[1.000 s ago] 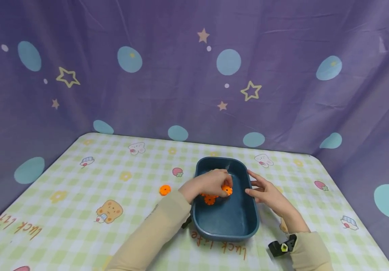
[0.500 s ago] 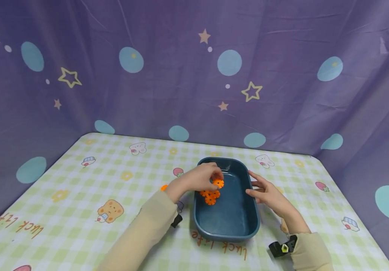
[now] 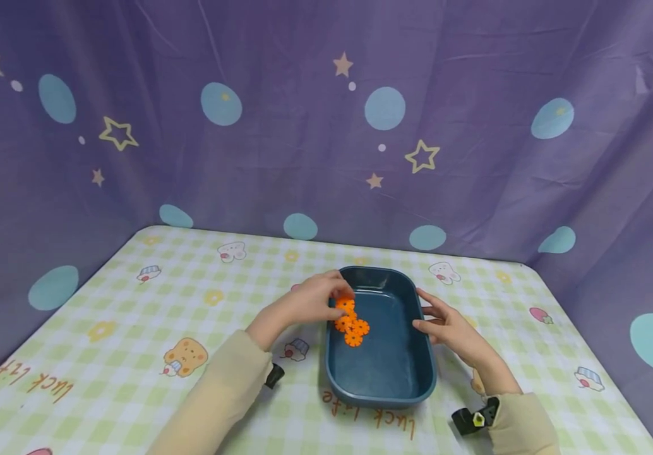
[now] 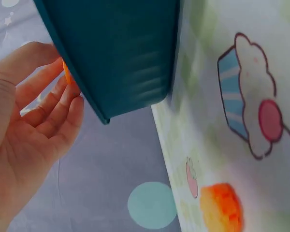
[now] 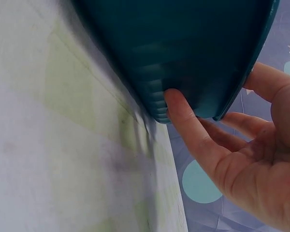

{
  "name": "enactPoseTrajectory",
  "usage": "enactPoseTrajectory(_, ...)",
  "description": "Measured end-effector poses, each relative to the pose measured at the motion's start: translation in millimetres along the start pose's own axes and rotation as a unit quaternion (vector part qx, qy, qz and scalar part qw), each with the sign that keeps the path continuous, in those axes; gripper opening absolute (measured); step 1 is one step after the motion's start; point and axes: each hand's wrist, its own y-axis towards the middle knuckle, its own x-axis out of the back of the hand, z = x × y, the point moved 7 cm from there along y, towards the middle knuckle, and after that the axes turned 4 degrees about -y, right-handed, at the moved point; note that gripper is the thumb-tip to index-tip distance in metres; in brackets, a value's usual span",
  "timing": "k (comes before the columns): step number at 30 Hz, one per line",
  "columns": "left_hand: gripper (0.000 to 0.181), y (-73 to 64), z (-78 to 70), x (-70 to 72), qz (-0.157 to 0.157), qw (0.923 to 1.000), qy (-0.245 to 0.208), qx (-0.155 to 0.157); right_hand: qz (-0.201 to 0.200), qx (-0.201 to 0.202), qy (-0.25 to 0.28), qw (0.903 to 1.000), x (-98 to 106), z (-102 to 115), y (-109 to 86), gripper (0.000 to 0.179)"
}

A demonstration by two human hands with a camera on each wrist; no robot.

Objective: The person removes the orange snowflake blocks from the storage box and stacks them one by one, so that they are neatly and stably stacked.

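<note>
A dark teal rectangular tub (image 3: 380, 373) stands on the table. My left hand (image 3: 306, 303) is over its left rim and pinches an orange notched disc (image 3: 345, 305), whose edge shows beside the fingers in the left wrist view. More orange notched discs (image 3: 353, 339) lie clustered in the tub just below that hand; whether they are joined cannot be told. My right hand (image 3: 451, 325) holds the tub's right side, the thumb at the rim and other fingertips against the outer wall, as the right wrist view (image 5: 251, 159) shows.
Another orange piece (image 4: 221, 208) lies on the table outside the tub, hidden behind the left arm in the head view. A checked, printed cloth (image 3: 133, 328) covers the table. A purple curtain (image 3: 281, 164) hangs behind it. Each wrist bears a black device (image 3: 465, 420).
My left hand has moved left with the pinched disc, from the tub's middle to its left rim. The discs lower in the tub show more fully. The right hand keeps its hold.
</note>
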Motion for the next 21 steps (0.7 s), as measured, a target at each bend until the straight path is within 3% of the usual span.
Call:
enactPoseTrajectory(8, 0.024, -15.4, 7.0, 12.7, -0.03, 0.9995, 0.005, -0.001, 0.004, 0.003, 0.001, 1.0, -1.3, 0.9, -0.1, 0.069)
enactPoseTrajectory(21, 0.021, -43.8, 37.8, 20.0, -0.055, 0.9982, 0.014, 0.021, 0.006, 0.003, 0.009, 0.9999, -1.5, 1.9, -0.7, 0.069)
